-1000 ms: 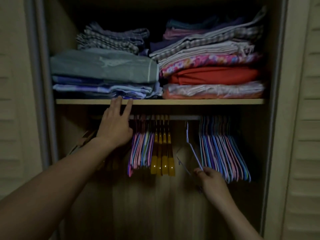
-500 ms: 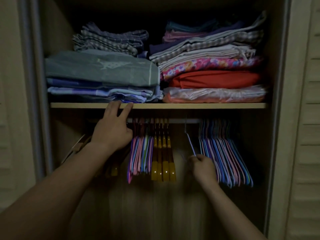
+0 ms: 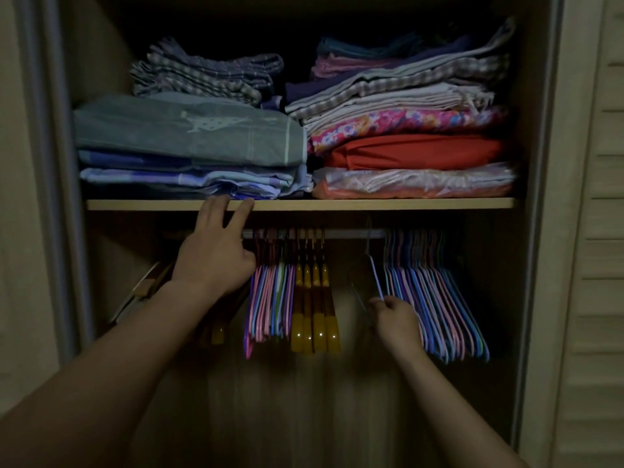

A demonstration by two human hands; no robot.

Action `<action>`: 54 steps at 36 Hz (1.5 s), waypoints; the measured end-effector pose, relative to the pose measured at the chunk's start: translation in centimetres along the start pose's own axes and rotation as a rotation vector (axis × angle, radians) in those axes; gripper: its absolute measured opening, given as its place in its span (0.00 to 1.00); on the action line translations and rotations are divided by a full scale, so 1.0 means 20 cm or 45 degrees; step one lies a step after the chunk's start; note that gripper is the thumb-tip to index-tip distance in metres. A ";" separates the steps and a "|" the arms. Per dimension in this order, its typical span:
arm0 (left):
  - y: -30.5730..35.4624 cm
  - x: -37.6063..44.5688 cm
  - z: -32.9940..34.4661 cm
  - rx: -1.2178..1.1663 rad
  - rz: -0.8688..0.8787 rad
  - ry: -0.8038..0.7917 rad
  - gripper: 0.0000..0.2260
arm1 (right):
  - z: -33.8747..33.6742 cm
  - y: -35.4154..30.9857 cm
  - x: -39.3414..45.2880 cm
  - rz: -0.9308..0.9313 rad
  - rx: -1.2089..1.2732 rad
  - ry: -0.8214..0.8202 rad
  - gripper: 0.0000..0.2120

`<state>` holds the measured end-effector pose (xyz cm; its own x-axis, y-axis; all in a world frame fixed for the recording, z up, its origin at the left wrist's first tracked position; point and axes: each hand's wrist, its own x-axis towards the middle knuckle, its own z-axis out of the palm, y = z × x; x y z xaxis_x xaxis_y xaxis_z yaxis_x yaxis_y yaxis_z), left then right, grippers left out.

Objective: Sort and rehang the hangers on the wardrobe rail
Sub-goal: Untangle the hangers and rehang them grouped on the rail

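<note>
While left hand (image 3: 216, 255) braces — right hand (image 3: 393, 314) pinches hanger (image 3: 375, 276).

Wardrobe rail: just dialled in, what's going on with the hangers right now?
A person is sorting hangers on the rail. The right hand pinches the lower end of a single thin hanger that sits in the gap between the yellow hangers and the big wire bunch; whether its hook is on the rail is too dim to tell. The left hand has straight fingers up against the shelf edge, beside the mixed bunch. Folded linens sit on the shelf above.
</note>
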<state>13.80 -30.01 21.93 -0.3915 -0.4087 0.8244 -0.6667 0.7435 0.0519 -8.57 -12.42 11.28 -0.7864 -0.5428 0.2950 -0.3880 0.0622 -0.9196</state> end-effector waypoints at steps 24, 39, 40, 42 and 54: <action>0.00 0.00 0.00 0.035 -0.011 -0.019 0.42 | 0.03 0.10 0.13 -0.532 -1.663 0.064 0.24; 0.01 -0.01 0.01 0.021 -0.017 -0.016 0.42 | -0.11 0.10 0.14 -0.371 -1.835 0.065 0.16; 0.01 -0.01 0.01 0.015 -0.018 -0.013 0.42 | -0.11 0.08 0.12 -0.359 -1.797 0.077 0.15; 0.01 -0.01 0.02 0.003 -0.019 -0.001 0.43 | -0.10 0.05 0.08 -0.404 -1.726 0.114 0.17; 0.01 -0.02 0.03 0.023 0.008 0.003 0.45 | 0.14 0.02 0.00 -0.275 -0.625 -0.322 0.22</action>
<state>13.45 -30.09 21.30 -0.3945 -0.4027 0.8259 -0.6753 0.7367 0.0367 -7.31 -14.82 10.23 -0.5491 -0.7655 0.3355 -0.7510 0.2758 -0.6000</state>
